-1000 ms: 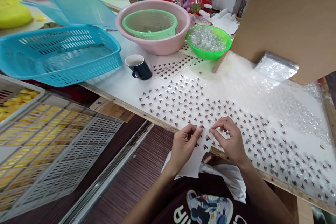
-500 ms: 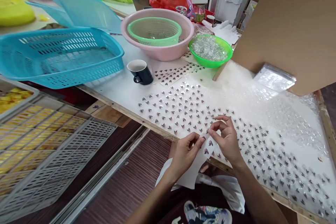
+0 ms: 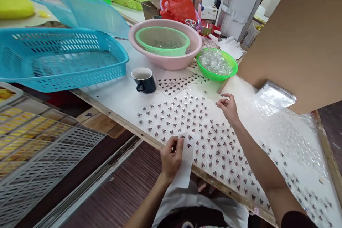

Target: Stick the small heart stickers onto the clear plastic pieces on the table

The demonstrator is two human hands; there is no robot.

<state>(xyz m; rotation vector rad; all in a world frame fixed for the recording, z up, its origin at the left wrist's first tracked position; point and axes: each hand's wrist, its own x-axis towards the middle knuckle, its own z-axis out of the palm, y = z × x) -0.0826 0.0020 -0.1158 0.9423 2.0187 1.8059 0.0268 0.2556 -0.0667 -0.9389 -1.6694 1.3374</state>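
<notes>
My left hand (image 3: 171, 156) pinches a white paper strip (image 3: 186, 162) between thumb and fingers at the table's near edge. A few small dark-and-pink stickers show on the strip's upper part. My right hand (image 3: 227, 108) hovers over the table, its thumb and forefinger drawn together; whatever is at the fingertips is too small to make out. Many clear pieces bearing small dark motifs (image 3: 211, 139) lie spread across the white tabletop (image 3: 112, 89) beneath and around both hands. Farther back, a sheet with rows of similar dark motifs (image 3: 176, 83) lies flat.
A dark mug (image 3: 146, 84) stands left of the rows. Behind are a pink basin (image 3: 168, 63) holding a green basket, a green bowl (image 3: 217, 76) of clear pieces, and a blue basket (image 3: 80, 74). Cardboard (image 3: 288, 42) and a clear plastic pack (image 3: 276, 94) are at right.
My right hand has left the strip and moved up and away over the table. My left hand has shifted left, still holding the strip. The view has tilted slightly.
</notes>
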